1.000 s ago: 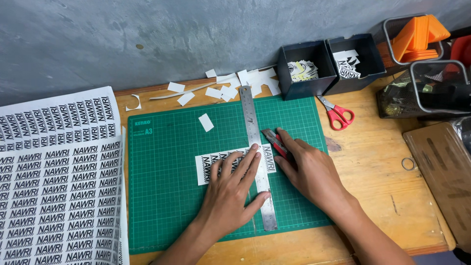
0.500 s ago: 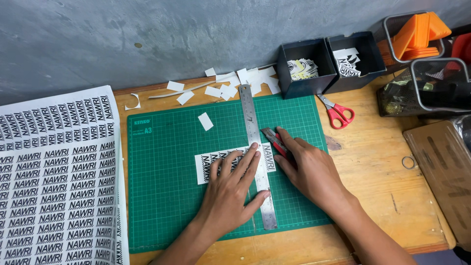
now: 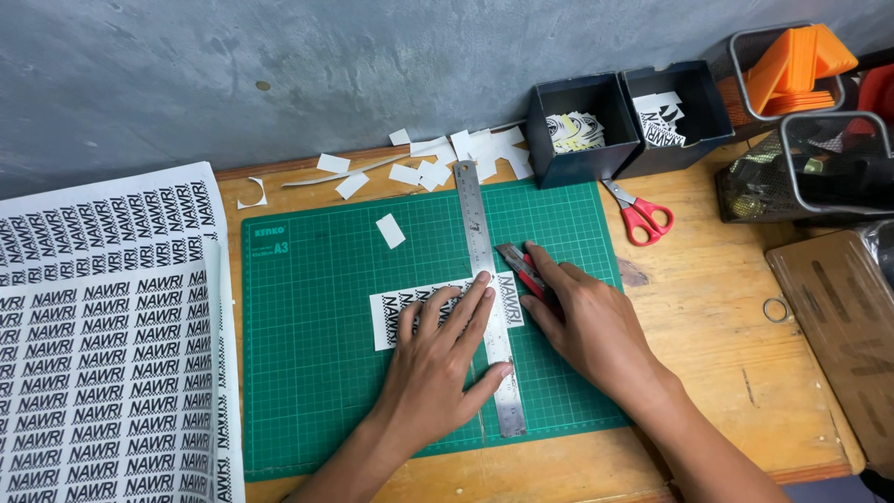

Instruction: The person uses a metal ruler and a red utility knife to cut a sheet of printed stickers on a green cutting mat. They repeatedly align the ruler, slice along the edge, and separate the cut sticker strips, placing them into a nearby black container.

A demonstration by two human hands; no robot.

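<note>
My left hand (image 3: 438, 359) lies flat with fingers spread, pressing a steel ruler (image 3: 477, 224) onto a white printed paper strip (image 3: 389, 317) on the green cutting mat (image 3: 307, 373). My right hand (image 3: 591, 321) grips a red and grey utility knife (image 3: 515, 259) whose tip sits against the ruler's right edge, just above the strip. The ruler runs from the mat's far edge toward me.
Printed label sheets (image 3: 102, 345) cover the table's left. Paper scraps (image 3: 438, 158) litter the far edge by the wall, one scrap (image 3: 391, 230) on the mat. Two black boxes (image 3: 577, 130) of cut labels, red scissors (image 3: 643, 216), wire baskets (image 3: 819, 168) and a cardboard piece (image 3: 838, 317) stand right.
</note>
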